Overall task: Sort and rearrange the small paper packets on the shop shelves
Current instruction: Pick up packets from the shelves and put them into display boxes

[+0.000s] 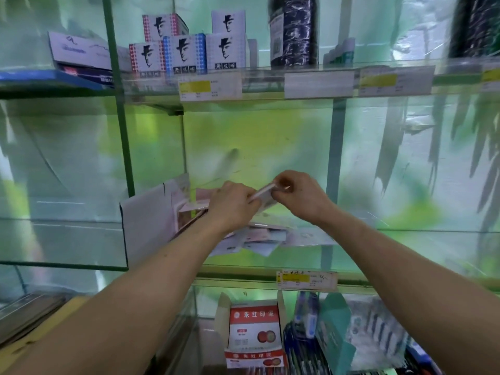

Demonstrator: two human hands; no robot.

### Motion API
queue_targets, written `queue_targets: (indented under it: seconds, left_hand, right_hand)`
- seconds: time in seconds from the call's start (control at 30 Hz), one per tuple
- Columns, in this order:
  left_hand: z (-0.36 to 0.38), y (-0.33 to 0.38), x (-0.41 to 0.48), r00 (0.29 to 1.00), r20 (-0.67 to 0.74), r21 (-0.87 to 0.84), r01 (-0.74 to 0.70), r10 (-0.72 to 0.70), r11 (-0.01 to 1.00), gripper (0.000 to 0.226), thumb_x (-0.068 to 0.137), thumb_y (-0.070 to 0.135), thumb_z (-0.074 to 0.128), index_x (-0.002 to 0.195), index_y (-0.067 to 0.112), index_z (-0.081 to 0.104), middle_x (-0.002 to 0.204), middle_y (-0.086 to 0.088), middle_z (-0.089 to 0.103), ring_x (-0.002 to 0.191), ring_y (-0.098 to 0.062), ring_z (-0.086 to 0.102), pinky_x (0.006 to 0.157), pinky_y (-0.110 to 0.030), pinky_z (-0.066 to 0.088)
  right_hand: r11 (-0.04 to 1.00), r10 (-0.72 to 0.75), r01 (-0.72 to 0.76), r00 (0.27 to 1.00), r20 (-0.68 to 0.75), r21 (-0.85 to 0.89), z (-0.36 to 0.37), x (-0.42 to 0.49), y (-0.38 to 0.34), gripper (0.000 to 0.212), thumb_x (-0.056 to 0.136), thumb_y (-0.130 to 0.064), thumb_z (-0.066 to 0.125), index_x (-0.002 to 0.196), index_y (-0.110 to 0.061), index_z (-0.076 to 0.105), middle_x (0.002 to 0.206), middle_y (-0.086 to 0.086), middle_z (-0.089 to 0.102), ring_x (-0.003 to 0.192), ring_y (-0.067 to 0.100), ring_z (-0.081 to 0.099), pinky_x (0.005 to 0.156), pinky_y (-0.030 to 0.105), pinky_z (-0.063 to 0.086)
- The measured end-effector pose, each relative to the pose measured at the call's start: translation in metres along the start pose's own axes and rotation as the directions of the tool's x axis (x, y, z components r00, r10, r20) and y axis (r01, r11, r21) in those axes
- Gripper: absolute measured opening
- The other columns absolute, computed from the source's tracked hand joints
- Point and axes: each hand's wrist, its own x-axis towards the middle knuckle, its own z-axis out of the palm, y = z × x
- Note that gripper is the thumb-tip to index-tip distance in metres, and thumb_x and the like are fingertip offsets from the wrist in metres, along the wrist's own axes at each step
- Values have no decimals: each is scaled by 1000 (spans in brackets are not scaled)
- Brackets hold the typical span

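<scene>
Both hands are raised over the middle glass shelf (405, 239). My left hand (230, 204) and my right hand (300, 196) together pinch a thin stack of small paper packets (263, 194), held edge-on and tilted up to the right. Below the hands several loose pale pink and white packets (259, 236) lie scattered flat on the shelf. An open white cardboard box (148, 220) leans at the shelf's left end, with more packets (198, 204) sticking out of it beside my left wrist.
The upper shelf carries white boxes with a black face print (186, 54) and a dark wrapped roll (293, 31). Price labels (209, 86) hang on the shelf edges. The lower shelf holds a red-and-white ink pad box (254, 328) and pens (305, 320).
</scene>
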Motion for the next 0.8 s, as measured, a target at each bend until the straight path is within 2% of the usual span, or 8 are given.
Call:
queue_targets:
  seconds: [0.07,0.13,0.2,0.3,0.4,0.5,0.67,0.8]
  left_hand:
    - [5,4,1,999,5,-167,42,-42,985,34,93,27,53,61,17,52,61,-5,49,63,-25,45,58,-31,31]
    - [9,9,2,997,-1,-269,80,-84,960,31,93,26,52,73,6,62,64,-10,53,62,-24,45,58,-30,30]
    - [11,12,4,990,-7,-356,129,-140,925,30,93,25,51,84,0,66,69,-14,57,63,-23,47,59,-30,32]
    - [13,12,7,986,-5,-397,150,-165,905,24,92,25,52,84,6,66,80,-17,65,69,-27,57,60,-33,41]
    - [11,16,4,988,19,-405,146,-151,903,13,92,23,51,83,19,58,86,-8,64,87,-32,65,77,-45,54]
    - [8,19,1,989,31,-411,145,-145,900,15,93,21,50,90,16,64,89,-4,62,88,-30,64,81,-46,55]
    - [6,17,-1,983,39,-472,176,-179,864,10,93,18,52,87,15,59,89,-5,60,81,-24,58,72,-37,50]
    - [3,18,-3,972,66,-528,225,-225,819,18,94,16,51,101,7,66,93,-7,61,84,-25,59,75,-38,51]
  right_hand:
    - [988,105,-106,994,15,108,-4,1,8,43,83,-11,63,125,-10,53,121,8,59,98,31,62,84,39,50]
    - [976,216,-215,970,109,-16,-7,-1,18,66,84,-10,62,143,-9,33,138,14,47,109,36,58,92,46,49]
    - [930,335,-284,916,220,-233,-7,-6,28,71,87,-16,63,146,-5,26,142,18,42,118,36,52,98,44,45]
    - [853,441,-202,773,456,-482,5,-21,35,64,89,-41,62,136,-1,44,139,16,48,124,32,49,102,36,40]
    - [835,481,-158,677,558,-528,18,-27,39,55,88,-49,57,126,-9,55,128,11,56,113,29,54,100,37,43]
    - [785,489,-88,696,526,-613,12,-18,43,54,85,-42,63,125,-7,54,127,9,57,112,28,56,98,39,45]
    - [540,516,207,684,515,-816,11,-14,48,54,85,-21,65,134,-13,46,127,6,57,112,25,58,93,36,49]
    - [506,429,253,756,495,-825,18,-18,47,45,87,-12,62,131,-14,49,123,5,59,111,24,58,85,32,46]
